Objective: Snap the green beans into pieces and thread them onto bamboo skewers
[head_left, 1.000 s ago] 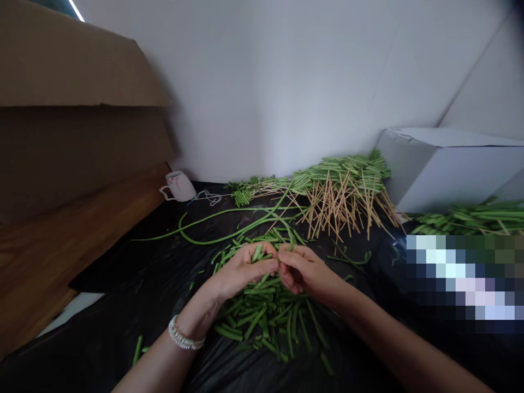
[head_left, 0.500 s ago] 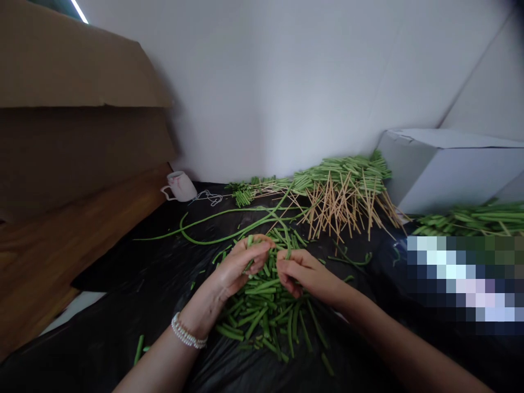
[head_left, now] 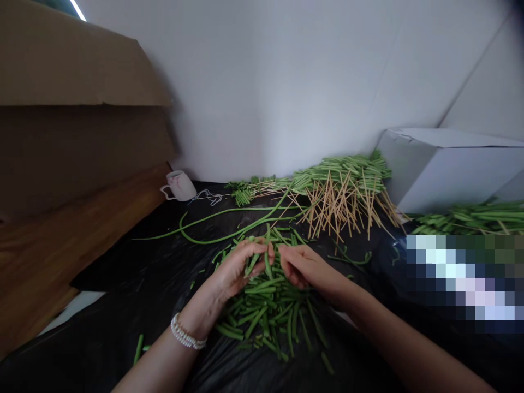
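Observation:
Above a heap of cut long bean pieces (head_left: 257, 314), my left hand (head_left: 239, 265) has its fingers curled round a few short green bean pieces (head_left: 268, 259), one of them standing nearly upright at the fingertips. A pearl-like bracelet circles that wrist. Close on its right, my right hand (head_left: 301, 265) is closed in a pinch; whatever lies between its fingers is hidden. Behind both hands, long uncut beans (head_left: 229, 240) curve across the black plastic sheet (head_left: 131, 262).
At the back, beans threaded on wooden skewers (head_left: 339, 204) lie piled against the wall beside a white box (head_left: 458, 169). A mug (head_left: 182, 186) and white string (head_left: 210, 196) are back left, near a cardboard box (head_left: 82, 71). More beans (head_left: 478, 218) lie far right.
The long bean that ran into my right hand no longer shows there. An upright bean piece now stands at my left fingertips. My right hand has turned slightly, staying close by.

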The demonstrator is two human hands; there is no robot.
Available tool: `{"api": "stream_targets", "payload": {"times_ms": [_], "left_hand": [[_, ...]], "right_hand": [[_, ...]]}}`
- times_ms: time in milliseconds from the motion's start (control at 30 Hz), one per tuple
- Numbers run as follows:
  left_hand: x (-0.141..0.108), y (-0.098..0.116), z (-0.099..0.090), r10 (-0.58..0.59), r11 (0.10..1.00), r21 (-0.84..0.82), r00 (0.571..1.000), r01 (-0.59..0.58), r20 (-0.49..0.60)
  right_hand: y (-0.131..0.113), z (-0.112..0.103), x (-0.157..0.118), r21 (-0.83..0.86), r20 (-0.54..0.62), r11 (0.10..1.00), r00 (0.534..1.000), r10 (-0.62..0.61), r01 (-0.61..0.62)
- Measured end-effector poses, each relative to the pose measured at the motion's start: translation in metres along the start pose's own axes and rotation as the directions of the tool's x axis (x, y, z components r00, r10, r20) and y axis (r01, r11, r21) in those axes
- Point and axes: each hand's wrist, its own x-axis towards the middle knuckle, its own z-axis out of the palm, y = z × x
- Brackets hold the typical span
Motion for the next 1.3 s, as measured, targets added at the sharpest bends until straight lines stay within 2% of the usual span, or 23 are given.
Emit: {"api": "stream_targets", "payload": {"times_ms": [100,267,367,533,667,767,867,967,1167,1300], "left_hand": [[-0.001,0.0,-0.001,-0.061,0.998,0.006,0.998,0.061,0.024],[-0.004,-0.001,-0.001,-0.123,0.991,0.063,0.985,0.116,0.122],[-0.004,-0.002,0.0,-0.127,0.986,0.128,0.98,0.108,0.152],[-0.004,0.0,0.002,-0.08,0.954,0.298,0.99,0.042,0.116],[-0.005,0.001,0.004,0.056,0.835,0.54,0.992,-0.109,0.114],[-0.006,0.001,0.004,0.132,0.758,0.62,0.978,-0.205,0.162],[-0.006,0.002,0.003,0.122,0.763,0.598,0.963,-0.247,0.242],[-0.006,0.005,0.002,0.073,0.797,0.559,0.955,-0.229,0.288],[-0.007,0.007,0.0,0.027,0.862,0.483,0.965,-0.155,0.261],[-0.007,0.002,-0.001,0.006,0.956,0.281,0.963,-0.085,0.271]], "right_hand": [[0.004,-0.002,0.003,0.131,-0.036,0.991,0.999,0.037,-0.032],[0.006,0.002,0.004,0.297,0.006,0.954,0.999,0.031,-0.031],[0.005,0.002,0.002,0.227,0.002,0.974,1.0,-0.01,0.009],[0.002,0.002,0.002,0.021,-0.019,0.995,0.995,-0.098,0.099],[0.001,0.006,0.003,-0.106,-0.102,0.979,0.978,-0.183,0.172],[0.002,0.009,0.003,-0.138,-0.158,0.973,0.965,-0.207,0.186],[0.003,0.01,0.002,-0.071,-0.107,0.988,0.984,-0.143,0.135],[0.005,0.01,0.001,0.022,-0.045,0.995,0.995,-0.093,0.094],[0.005,0.01,0.0,0.248,0.035,0.965,0.994,-0.099,0.087],[0.004,0.008,-0.001,0.457,0.088,0.885,0.986,-0.139,0.084]]}}
